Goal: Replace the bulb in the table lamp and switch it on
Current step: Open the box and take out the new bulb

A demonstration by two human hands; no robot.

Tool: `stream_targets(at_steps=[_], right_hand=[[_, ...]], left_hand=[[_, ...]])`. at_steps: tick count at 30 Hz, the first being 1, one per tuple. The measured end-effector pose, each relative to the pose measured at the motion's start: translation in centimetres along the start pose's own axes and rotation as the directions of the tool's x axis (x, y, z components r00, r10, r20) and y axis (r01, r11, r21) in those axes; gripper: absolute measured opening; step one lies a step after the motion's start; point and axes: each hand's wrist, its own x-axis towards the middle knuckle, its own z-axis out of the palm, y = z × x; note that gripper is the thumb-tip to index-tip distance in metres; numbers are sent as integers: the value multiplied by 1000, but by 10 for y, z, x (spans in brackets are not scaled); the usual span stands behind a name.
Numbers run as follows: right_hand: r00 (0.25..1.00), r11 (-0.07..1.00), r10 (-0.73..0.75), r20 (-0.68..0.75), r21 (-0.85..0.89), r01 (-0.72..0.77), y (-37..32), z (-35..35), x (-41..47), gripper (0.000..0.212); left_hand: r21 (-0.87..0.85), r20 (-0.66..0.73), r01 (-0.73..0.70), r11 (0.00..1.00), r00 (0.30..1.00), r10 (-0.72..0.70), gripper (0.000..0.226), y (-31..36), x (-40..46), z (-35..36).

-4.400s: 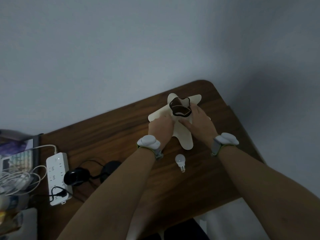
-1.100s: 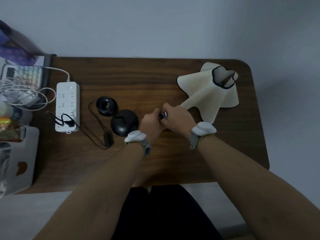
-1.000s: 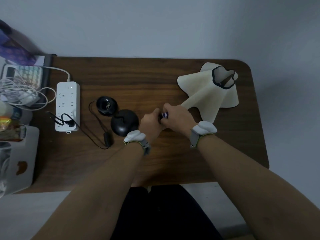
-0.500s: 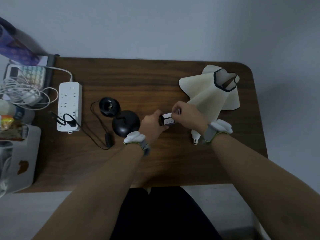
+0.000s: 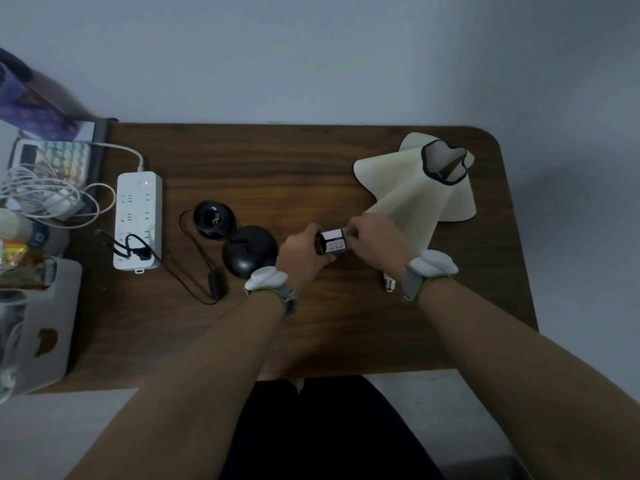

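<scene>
Both hands, left [image 5: 304, 252] and right [image 5: 375, 237], grip a small box [image 5: 334, 241] above the table's [image 5: 277, 161] open middle.

Both forearms are bare, no sleeves. Each wrist carries a grey strap edged in green with a white rounded pod on top: left band [image 5: 268, 284], right band [image 5: 427, 271]. Dark clothing [image 5: 329, 431] covers the lap.

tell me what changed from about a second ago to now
The hands have drawn apart: the right hand moved right, baring the small box held by both and a bulb's base beside its wrist. The left hand still holds the box's other end. Lampshade, lamp base and power strip stayed put.
</scene>
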Motion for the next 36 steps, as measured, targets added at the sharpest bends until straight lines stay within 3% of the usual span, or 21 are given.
stream_targets(at_steps=[14, 22, 28, 36], right_hand=[[998, 975, 1, 55, 224, -14, 5, 0, -10, 30], [995, 984, -5, 104, 179, -14, 0, 9, -14, 24], [999, 981, -9, 51, 192, -1, -1, 9, -18, 49], [996, 991, -37, 85, 130, 26, -1, 10, -15, 53]], left_hand=[[-13, -33, -11, 1000, 999, 11, 58, -3, -1, 1], [-68, 8, -30, 997, 1000, 30, 61, -6, 1, 4], [-152, 147, -3, 988, 989, 25, 78, -12, 0, -2], [-230, 181, 78, 970, 983, -36, 61, -8, -5, -8]])
